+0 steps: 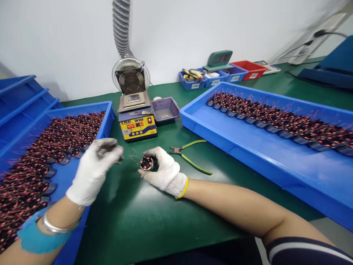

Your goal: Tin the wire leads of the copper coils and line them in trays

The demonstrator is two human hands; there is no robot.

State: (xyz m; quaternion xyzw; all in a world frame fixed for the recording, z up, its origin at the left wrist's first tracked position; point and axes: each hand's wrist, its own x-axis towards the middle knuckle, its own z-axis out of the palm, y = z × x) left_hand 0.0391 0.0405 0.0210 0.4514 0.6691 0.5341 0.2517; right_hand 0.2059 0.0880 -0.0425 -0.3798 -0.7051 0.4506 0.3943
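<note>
My right hand [165, 169], in a white work glove with darkened fingertips, grips a small round motor stator [146, 163]. The stator has a metal rim, dark inside parts and copper-red windings, and thin wire ends stick out to its upper left. My left hand [95, 167], also gloved, is raised to the left of the stator and apart from it. Its fingers are curled in toward the thumb and slightly blurred; whatever they may hold is hidden. Green-handled cutting pliers [190, 154] lie spread on the table just right of my right hand.
A left blue tray [109, 110] is packed with similar stators. Another blue tray [228, 136] at right holds rows of them. Behind stand a yellow-and-blue solder pot [138, 127] under a fume duct [121, 27], a purple bin [176, 110] and small parts bins [190, 85].
</note>
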